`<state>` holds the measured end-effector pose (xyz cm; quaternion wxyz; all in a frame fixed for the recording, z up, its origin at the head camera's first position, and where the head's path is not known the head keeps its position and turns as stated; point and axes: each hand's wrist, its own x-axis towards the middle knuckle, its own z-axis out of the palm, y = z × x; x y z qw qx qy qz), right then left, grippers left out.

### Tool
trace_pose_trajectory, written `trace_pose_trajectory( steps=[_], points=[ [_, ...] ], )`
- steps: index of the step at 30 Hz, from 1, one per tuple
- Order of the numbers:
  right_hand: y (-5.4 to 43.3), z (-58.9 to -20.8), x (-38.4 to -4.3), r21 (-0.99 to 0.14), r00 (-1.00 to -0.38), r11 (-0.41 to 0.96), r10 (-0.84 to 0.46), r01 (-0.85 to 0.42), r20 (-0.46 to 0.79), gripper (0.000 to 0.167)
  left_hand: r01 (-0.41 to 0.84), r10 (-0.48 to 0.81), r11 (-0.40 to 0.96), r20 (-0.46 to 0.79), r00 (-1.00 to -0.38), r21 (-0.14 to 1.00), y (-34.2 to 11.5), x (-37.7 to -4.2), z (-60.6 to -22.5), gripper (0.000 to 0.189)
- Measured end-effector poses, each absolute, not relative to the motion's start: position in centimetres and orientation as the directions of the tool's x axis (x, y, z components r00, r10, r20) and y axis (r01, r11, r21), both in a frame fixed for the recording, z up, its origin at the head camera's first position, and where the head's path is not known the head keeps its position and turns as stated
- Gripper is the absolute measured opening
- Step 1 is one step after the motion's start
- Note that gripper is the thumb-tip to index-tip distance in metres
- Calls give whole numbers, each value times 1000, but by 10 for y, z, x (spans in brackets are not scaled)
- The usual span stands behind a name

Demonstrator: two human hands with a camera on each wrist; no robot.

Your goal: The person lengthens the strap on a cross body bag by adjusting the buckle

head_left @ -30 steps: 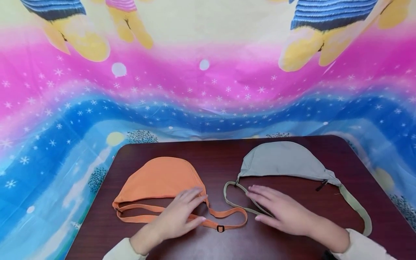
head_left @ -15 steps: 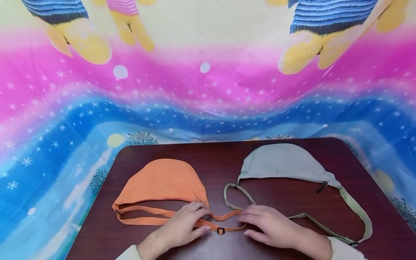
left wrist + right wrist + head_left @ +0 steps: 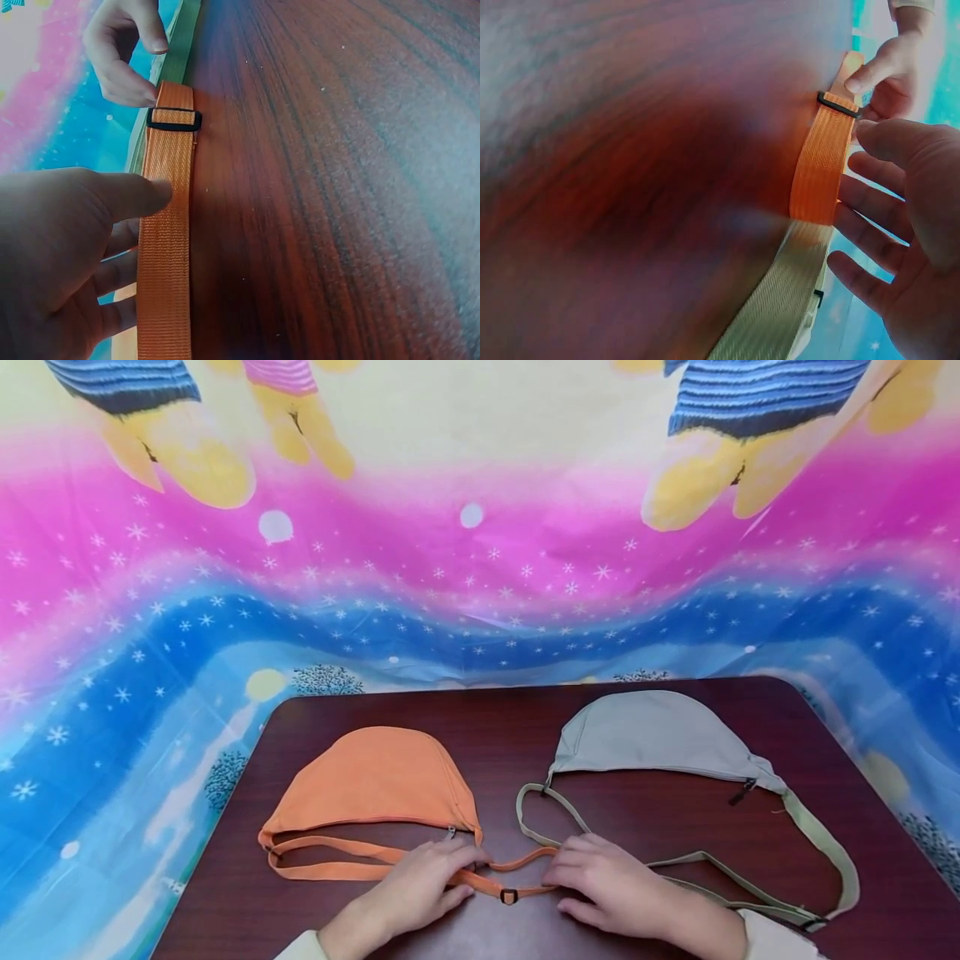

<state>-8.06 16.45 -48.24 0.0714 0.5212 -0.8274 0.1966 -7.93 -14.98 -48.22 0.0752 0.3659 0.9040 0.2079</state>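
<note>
Near the table's front, my left hand (image 3: pixel 408 889) is at the right end of the orange waist bag (image 3: pixel 375 777). Its thumb lies over the front of the orange strap (image 3: pixel 165 262), and the other fingers reach behind it. Their tips are hidden, with space still visible between thumb and index finger from above. Loosely bent, my right hand (image 3: pixel 615 889) rests over the meeting point of the orange strap and the green strap (image 3: pixel 772 315). A gap shows between its thumb and fingers. A black slider buckle (image 3: pixel 508 897) sits on the orange strap between both hands.
A grey-green waist bag (image 3: pixel 652 735) lies at the back right, its strap looping toward the front right. Both bags lie on the dark red-brown table (image 3: pixel 510 743). Behind the table hangs a colourful printed cloth (image 3: pixel 480 568).
My right hand has moved left and nearer, onto the strap loops. My left hand has shifted slightly nearer and right. On both hands, thumb and fingers have come closer together.
</note>
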Motion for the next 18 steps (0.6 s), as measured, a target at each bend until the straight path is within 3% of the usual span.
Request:
trace_pose_trajectory(
  steps=[6, 11, 18],
  points=[
    [158, -488, -78, -219, -436, 386, -859, -896, 270, 19, 613, 691, 634, 11, -723, 470, -148, -80, -485, 37],
    [154, -491, -79, -188, -446, 406, -840, -894, 308, 14, 610, 692, 617, 26, -721, 498, -150, -79, -482, 39],
    [148, -487, -82, -384, -537, 401, -759, -832, 369, 19, 602, 671, 551, 122, -731, 578, -154, -79, -470, 30]
  ],
)
